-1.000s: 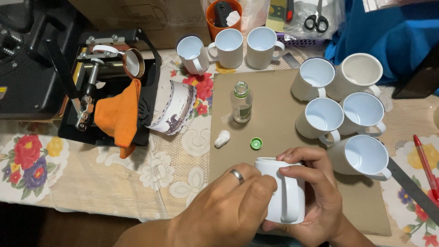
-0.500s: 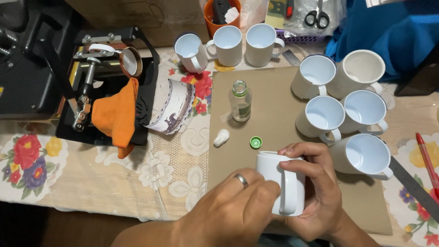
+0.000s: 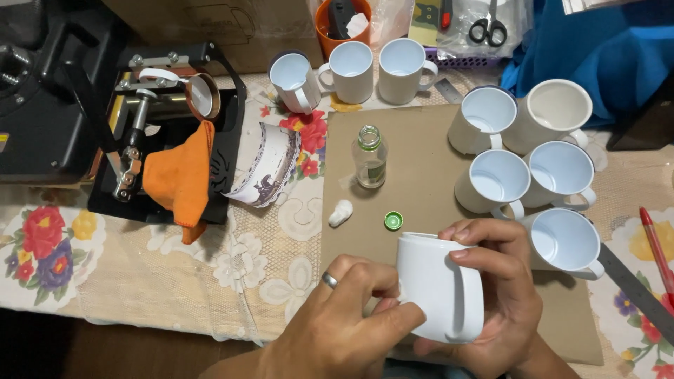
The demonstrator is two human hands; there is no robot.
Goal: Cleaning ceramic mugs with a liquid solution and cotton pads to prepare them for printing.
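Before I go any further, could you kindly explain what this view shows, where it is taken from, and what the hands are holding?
The picture comes from a camera worn on the person's head, looking down at a work table. There is no robot: two bare hands do the work. The right hand grips a plain white mug tipped on its side, handle upward, while the left hand, wearing a ring, presses against the mug's wall. Beyond them, on a brown mat, stand an open small glass bottle, its green cap lying apart, and a small white wad. More white mugs stand upright at right and along the back. At left sits a black press machine with an orange cloth draped over it.
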